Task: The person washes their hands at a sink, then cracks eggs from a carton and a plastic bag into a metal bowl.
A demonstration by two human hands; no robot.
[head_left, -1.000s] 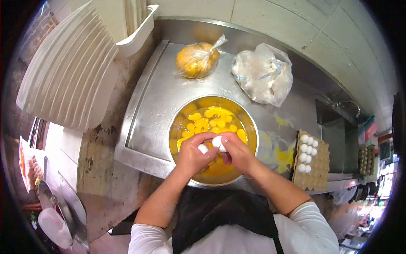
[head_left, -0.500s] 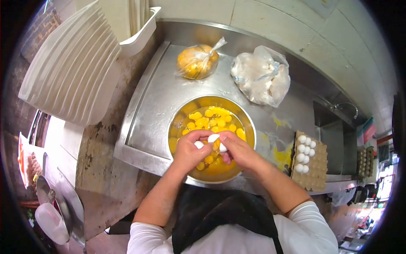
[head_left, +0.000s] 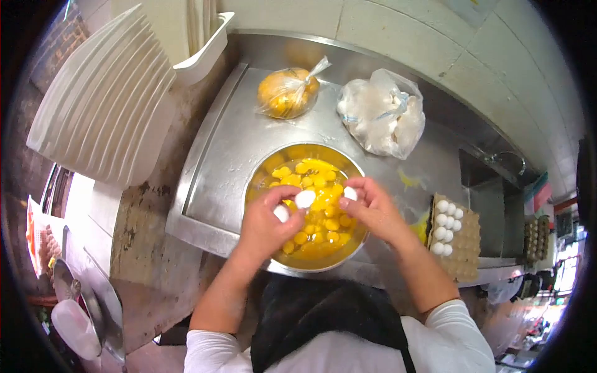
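Note:
A metal bowl (head_left: 362,239) on the steel counter holds a pool of cracked eggs (head_left: 316,241), many with whole yolks. Over its left side, my left hand (head_left: 264,219) pinches a piece of white eggshell (head_left: 305,199) between thumb and fingers. A second white egg or shell (head_left: 282,213) sits tucked in the same palm. Across the bowl, at its right rim, my right hand (head_left: 378,211) grips another piece of eggshell (head_left: 350,194), partly hidden by the fingers. Both hands are above the yolks.
Behind the bowl lie a tied bag of yellow-orange contents (head_left: 286,93) and a clear bag of white pieces (head_left: 380,115). To the right, a cardboard egg tray (head_left: 466,245) holds several white eggs (head_left: 444,221). Spilled yolk (head_left: 423,230) marks the counter. White trays (head_left: 102,105) stack at left.
My hands were together on one egg and have moved apart, a shell piece in each. Its contents have left the shell over the bowl. The bowl has shifted slightly left.

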